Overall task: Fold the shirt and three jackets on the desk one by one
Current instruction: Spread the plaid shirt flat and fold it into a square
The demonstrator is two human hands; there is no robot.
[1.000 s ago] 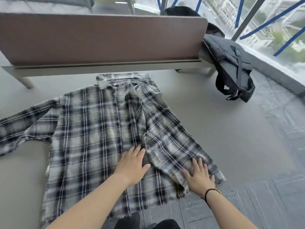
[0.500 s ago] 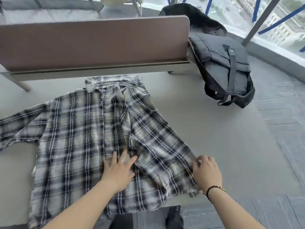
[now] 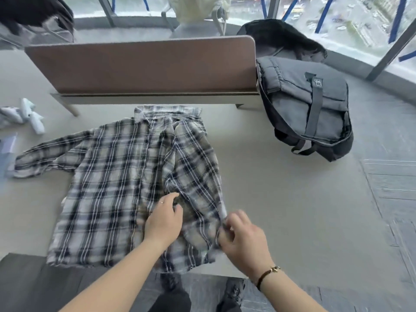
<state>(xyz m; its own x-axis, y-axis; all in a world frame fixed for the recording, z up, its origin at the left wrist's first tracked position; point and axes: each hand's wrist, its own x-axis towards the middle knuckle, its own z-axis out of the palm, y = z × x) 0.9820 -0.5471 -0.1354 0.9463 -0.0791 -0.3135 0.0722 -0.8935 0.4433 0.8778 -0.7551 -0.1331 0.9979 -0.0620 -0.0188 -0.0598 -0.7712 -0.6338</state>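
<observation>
Right side of the plaid shirt drawn in, hem edge now pinched

The plaid shirt (image 3: 126, 176) lay face-up on the grey bench (image 3: 281, 199), collar toward the brown divider (image 3: 139, 66), its left sleeve stretched out flat. A second before, both hands had been flat on the cloth; now the right hand (image 3: 242, 238) had curled and pinched the folded-in right edge near the hem, while the left hand (image 3: 165, 218) rested with fingers spread on the middle of the front, holding it down. The right side sat narrower than before, so I judged the first lengthwise fold was being squared up; the left sleeve was not yet folded. A grey backpack (image 3: 310, 104) and a dark jacket (image 3: 281, 39) waited beyond.
</observation>
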